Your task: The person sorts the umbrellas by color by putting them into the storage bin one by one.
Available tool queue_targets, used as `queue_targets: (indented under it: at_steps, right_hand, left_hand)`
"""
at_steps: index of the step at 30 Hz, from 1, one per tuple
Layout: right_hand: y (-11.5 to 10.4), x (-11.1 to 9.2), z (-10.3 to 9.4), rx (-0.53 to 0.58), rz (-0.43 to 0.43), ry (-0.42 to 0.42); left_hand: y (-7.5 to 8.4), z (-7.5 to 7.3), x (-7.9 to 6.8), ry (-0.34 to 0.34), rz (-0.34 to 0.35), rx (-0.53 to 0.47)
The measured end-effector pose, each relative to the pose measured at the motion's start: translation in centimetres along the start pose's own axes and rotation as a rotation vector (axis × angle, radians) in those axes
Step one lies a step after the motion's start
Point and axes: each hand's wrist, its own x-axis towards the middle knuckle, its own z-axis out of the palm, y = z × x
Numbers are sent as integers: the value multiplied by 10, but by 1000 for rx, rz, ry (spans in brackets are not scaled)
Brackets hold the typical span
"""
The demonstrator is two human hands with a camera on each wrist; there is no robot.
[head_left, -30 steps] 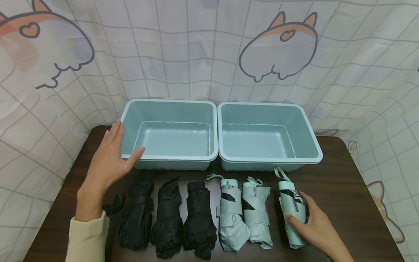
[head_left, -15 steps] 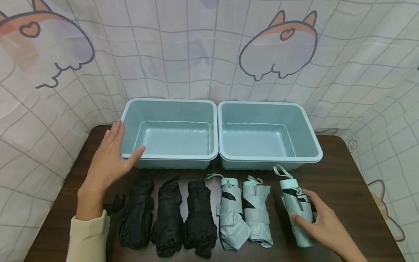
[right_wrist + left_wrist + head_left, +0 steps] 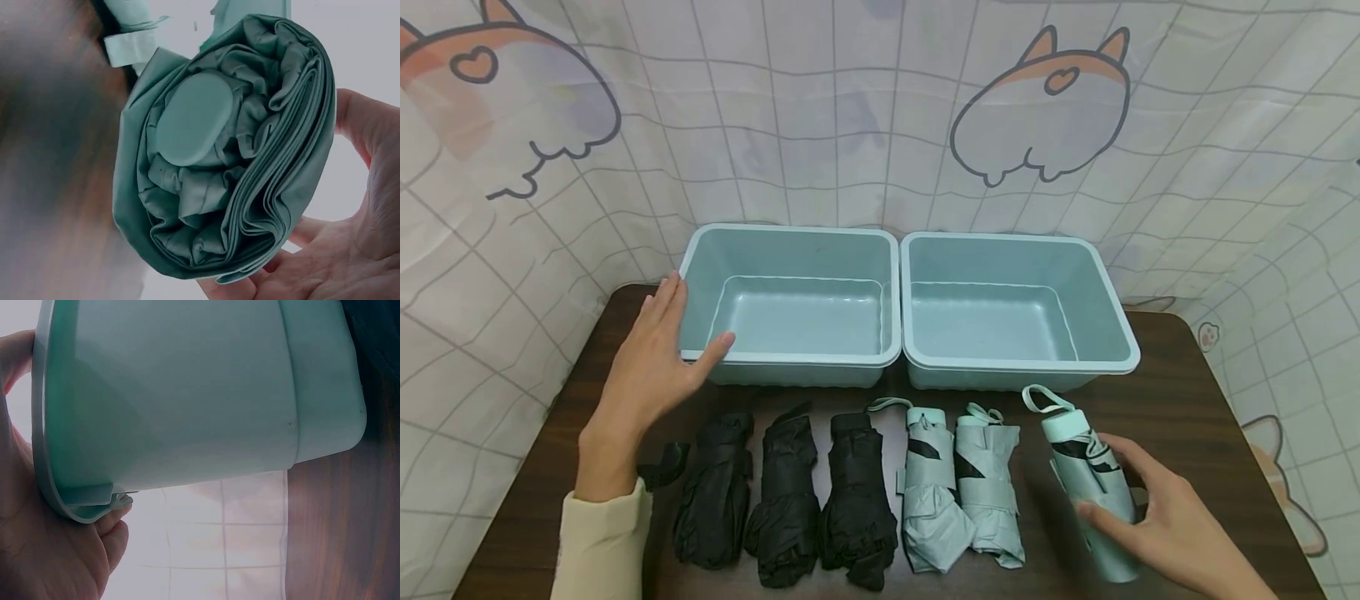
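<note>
Item 1: mint umbrella [image 3: 1093,475], folded, 1 pc. Change, last sec.: shifted rightward & toward the person, slant increased; apparently raised off the tabletop [image 3: 1202,408], tho full clearance can't be confirmed. Meaning (judged): pick-up done or nearly so; setting-down not yet begun. Orientation: long axis set slantwise in head view, w/ cap [image 3: 1066,426] & strap loop [image 3: 1047,398] aimed away fr. the person & slightly L., twd. R. bin [image 3: 1022,365]; opp. end directed back twd. the person, lower R. That end, w/ packed folds & oval tip [image 3: 195,119], is shown face-on in R. wrist view. Exact tilt vs. tabletop: can't be told. Posn.: front R., apart fr. the row (item 4).

Item 2: R. hand [image 3: 1172,517]. Fingers clamped on mint umbrella, thumb set on its L. flank.

Item 3: L. hand [image 3: 655,367]. Posn. unchanged; fingers extended, thumb spread apart, rested at near L. corner of L. bin [image 3: 797,360].

Item 4: 3 black umbrellas [image 3: 786,500] & 2 other mint umbrellas [image 3: 928,483], laid side by side in front of bins; unmoved.
</note>
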Motion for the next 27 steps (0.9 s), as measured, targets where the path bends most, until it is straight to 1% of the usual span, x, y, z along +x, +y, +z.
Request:
queue_targets:
  at_steps: [3,5,10,14,19,21,23,27]
  right_hand:
    - [-5,-1,-9,25,-27,-20]
    - [-8,0,-15,36,-57,-14]
    - [-14,4,-30,48,-157,47]
    - [-18,12,-42,28,-212,93]
    - [-21,27,-59,11,-216,95]
    - [-22,36,-66,4,-230,103]
    - [-23,45,-73,-4,-260,107]
    - [-26,64,-86,-57,-366,124]
  left_hand:
    - [-1,0,0,-4,-3,1]
    - [-1,-1,0,-6,-5,1]
    - [0,-1,0,-12,-9,-1]
    - [0,-1,-1,-18,-10,-3]
    - [0,-1,0,-21,-6,0]
    - [0,-1,0,-22,-7,3]
    - [0,-1,0,-22,-10,4]
    - [0,0,-1,-21,-14,3]
